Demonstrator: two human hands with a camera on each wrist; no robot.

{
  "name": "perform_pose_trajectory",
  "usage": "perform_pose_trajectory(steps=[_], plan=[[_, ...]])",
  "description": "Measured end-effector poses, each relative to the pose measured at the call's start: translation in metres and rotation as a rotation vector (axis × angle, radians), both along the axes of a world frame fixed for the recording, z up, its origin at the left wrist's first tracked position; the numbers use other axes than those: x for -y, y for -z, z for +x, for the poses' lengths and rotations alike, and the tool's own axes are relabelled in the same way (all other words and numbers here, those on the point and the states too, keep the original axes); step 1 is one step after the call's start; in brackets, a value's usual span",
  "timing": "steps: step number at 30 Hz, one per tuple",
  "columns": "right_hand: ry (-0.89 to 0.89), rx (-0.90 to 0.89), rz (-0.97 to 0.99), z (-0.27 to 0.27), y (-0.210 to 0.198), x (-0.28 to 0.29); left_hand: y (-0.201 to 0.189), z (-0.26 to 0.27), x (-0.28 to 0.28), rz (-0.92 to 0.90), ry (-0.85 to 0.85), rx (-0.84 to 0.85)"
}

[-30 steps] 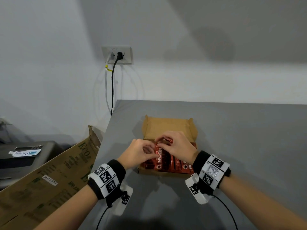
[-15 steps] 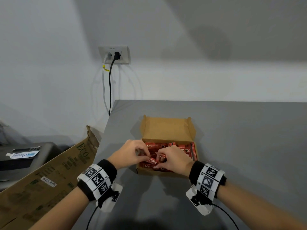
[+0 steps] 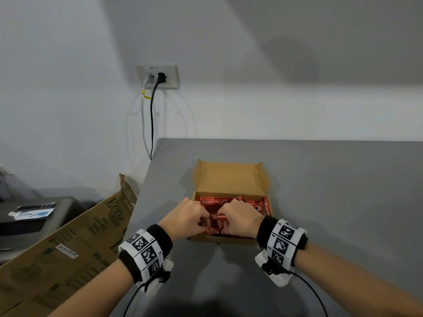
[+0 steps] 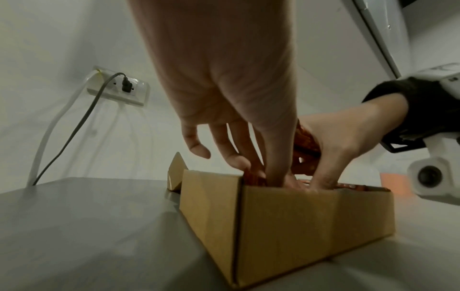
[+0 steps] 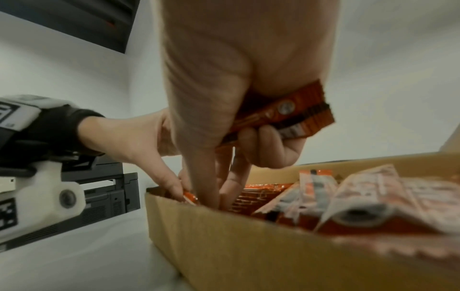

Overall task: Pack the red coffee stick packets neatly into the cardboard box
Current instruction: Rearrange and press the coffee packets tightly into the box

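Open box [image 3: 231, 179] sits on grey table [image 3: 332, 191], lid flap back, red packets [image 3: 256, 203] lying in rows inside. Right hand [image 3: 240, 221] over the box's near-left part, last two fingers curled round a spare packet [image 5: 286, 112] against the palm, forefinger and thumb reaching down among the packets. Left hand [image 3: 185, 219] just beside it, fingertips [image 4: 239, 161] dipped into the near-left corner, pinching a packet end, little finger spread free.

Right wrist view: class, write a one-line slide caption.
Right hand grips red coffee packets above the cardboard box.
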State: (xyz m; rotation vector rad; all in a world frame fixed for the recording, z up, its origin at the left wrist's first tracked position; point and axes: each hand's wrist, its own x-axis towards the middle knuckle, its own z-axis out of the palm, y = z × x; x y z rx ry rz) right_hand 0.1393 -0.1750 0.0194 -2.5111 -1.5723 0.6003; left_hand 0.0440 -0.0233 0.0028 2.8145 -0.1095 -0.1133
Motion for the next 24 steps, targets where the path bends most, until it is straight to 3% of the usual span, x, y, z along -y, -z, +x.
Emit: perform_pose_trajectory(steps=[5,15,17,19,21,24], plan=[[-0.044,0.075,-0.007,-0.005,0.005,-0.003,0.009,-0.001,0.005,0.174,0.024,0.001],[0.022,-0.050,0.029,0.008,-0.006,0.006,0.007,0.000,0.000,0.120,-0.022,-0.044],[0.131,-0.205,0.131,0.012,-0.008,0.011,0.002,0.001,-0.005,0.019,-0.052,0.011],[0.175,-0.304,0.206,0.014,-0.007,0.013,-0.005,0.004,-0.007,-0.225,-0.136,0.120],[0.162,-0.347,0.249,0.010,-0.004,0.011,-0.015,0.006,0.001,-0.441,-0.170,0.186],[0.137,-0.391,0.304,0.004,-0.001,0.006,-0.022,0.008,0.017,-0.578,-0.133,0.250]])
